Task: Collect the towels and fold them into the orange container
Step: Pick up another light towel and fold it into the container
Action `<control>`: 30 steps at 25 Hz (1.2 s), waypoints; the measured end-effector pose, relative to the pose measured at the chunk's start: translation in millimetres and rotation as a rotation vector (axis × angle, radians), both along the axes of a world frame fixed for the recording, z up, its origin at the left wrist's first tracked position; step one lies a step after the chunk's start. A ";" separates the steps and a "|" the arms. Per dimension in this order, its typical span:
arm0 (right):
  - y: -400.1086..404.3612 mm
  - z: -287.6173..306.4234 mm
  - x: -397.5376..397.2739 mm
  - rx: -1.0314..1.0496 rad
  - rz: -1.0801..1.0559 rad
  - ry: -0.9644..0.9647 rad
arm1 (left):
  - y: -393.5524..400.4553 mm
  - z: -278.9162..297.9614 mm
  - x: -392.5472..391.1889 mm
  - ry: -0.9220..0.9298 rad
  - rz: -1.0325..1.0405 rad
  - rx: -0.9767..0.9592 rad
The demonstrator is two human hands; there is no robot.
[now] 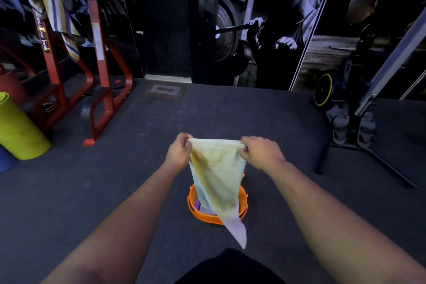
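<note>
Dark clothing at the bottom edge of the view lies nearest the camera, with both forearms extended forward above it. A yellow towel [216,177] is held up by its top edge: the left hand [178,151] pinches the left top corner, and the right hand [261,152] pinches the right top corner, the fingers of each grip being curled round the cloth. The top edge is stretched roughly level between the two grips. The long axis of the towel runs downward from the grips, and the cloth narrows to a pale tip that hangs toward the camera, past the near rim of the orange container [243,206].

The container stands on the dark floor [115,180], directly below the grips and partly hidden behind the hanging cloth. Both hands are about equally near to it. Purple and pale fabric is visible inside the container at its left side; whether it is a folded towel cannot be told.

It is judged that folding is in progress and that the coming move requires the towel to be shortened along its vertical axis before lowering, since the tip hangs outside the rim.

A striped towel [57,14] is draped over the red frame [101,76] at the far left of the floor, well apart from the hands, and is judged still to be collected
</note>
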State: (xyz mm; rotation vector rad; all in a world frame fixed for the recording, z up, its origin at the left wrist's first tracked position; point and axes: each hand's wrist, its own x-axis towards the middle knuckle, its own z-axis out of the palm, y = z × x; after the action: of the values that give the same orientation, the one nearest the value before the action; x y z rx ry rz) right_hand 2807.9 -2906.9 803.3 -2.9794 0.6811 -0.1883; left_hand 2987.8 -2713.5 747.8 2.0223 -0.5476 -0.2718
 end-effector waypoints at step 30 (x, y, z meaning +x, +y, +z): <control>-5.2 -46.4 -8.3 1.313 -0.266 -0.515 | 8.6 0.1 -2.4 0.636 -0.210 -0.327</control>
State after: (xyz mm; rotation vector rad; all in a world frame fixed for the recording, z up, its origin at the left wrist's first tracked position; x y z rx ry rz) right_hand 2799.5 -2912.1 756.9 -1.5089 0.7094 -0.3325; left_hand 2985.4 -2704.9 747.9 1.4528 -0.3654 -0.8576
